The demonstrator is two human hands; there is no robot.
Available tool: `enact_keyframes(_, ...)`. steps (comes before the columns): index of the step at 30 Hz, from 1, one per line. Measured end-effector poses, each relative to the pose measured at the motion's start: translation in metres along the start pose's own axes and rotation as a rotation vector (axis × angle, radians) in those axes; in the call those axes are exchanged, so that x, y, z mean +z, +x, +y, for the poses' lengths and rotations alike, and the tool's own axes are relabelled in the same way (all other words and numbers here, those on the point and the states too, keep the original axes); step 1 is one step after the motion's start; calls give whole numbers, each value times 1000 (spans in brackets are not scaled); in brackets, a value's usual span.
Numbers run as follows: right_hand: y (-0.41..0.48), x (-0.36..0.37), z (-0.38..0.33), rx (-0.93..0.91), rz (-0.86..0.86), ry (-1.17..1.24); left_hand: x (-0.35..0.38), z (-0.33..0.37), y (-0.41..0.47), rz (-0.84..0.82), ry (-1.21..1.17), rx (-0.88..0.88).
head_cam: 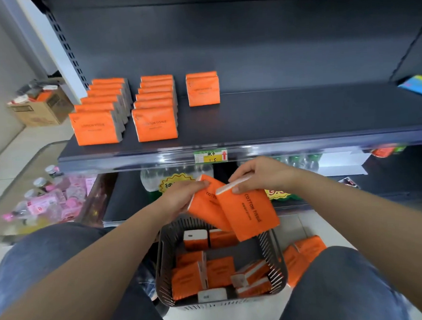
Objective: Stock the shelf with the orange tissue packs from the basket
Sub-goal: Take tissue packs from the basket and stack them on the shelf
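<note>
Orange film-wrapped tissue packs, flat and rectangular with white end panels, appear in three places. On the dark matte shelf [300, 116] they stand upright in rows: a left row [97, 114] about six deep, a middle row [155, 109] about six deep, and a short right row [203, 89] of two, each front face printed "COTTON TISSUE". Both hands hold packs above the basket [165, 257], a dark grey plastic basket with slotted walls and rounded corners that sits on the pale floor between the person's knees. The left hand [182, 198] has its fingers closed over the top edge of one tilted pack [206, 206]. The right hand [259, 174] pinches the white upper end of a second pack [250, 211] between thumb and fingers; this pack overlaps the first in front and hangs slanted over the basket's far rim. Inside the basket, further loose packs [218, 272] lie jumbled at varied angles, some showing white barcode ends. A few more packs [305, 255] lie on the floor just beside the basket's right wall. The shelf's front edge carries a glossy clear strip with a green-and-yellow price tag [211, 156]. On the lower shelf stand clear plastic bottles [174, 176]. To the far left, a brown cardboard box [42, 107] rests on the floor.
</note>
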State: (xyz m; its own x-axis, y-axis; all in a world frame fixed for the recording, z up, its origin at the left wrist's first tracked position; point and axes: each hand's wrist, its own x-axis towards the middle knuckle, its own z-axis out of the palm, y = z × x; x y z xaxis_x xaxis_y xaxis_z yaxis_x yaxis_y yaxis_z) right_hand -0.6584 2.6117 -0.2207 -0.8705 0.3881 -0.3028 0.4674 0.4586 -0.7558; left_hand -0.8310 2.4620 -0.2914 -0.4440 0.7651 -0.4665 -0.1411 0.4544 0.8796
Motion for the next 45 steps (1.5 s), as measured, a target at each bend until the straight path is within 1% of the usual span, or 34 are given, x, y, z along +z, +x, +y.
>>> enact_keyframes(2,6,3,-12,-35,-43,-93,2,4,-2,-31,-1,22)
enact_keyframes(4,13,7,-20,-71,-39,-155,4,10,-8,-71,-12,50)
enact_keyframes(7,22,10,-29,-102,5,-90,5,16,-17,-113,-70,80)
enact_keyframes(10,29,11,-35,-119,65,-75,2,16,-23,-175,-5,146)
enact_keyframes(12,35,12,-38,-138,87,-95,-1,15,-22,-174,31,130)
enact_keyframes(14,38,13,-43,-173,92,-114,-3,14,-21,-181,9,135)
enact_keyframes(16,40,12,-47,-201,100,-100,-4,15,-19,-151,-12,143)
enact_keyframes(18,43,7,-46,-210,140,-24,-6,17,-16,-92,-34,162)
enact_keyframes(20,45,0,-40,-194,229,78,-9,21,-14,-48,-89,176)
enact_keyframes(22,45,-9,-31,-133,327,182,-12,25,-11,-11,-152,195)
enact_keyframes(24,42,-13,-22,-40,361,344,-16,30,-6,42,-203,202)
enact_keyframes(27,48,-11,-6,68,276,566,-17,41,2,95,-261,231)
enact_keyframes(29,54,-7,-1,74,171,712,-15,51,5,121,-296,255)
enact_keyframes(31,59,-4,-4,62,111,826,-13,60,9,128,-296,307)
enact_keyframes(36,75,-16,-10,-25,102,916,-10,80,26,163,-287,346)
enact_keyframes(41,94,-41,-11,-37,198,889,-11,106,47,136,-189,371)
enact_keyframes(45,116,-60,-9,-49,243,881,-14,125,71,130,-129,353)
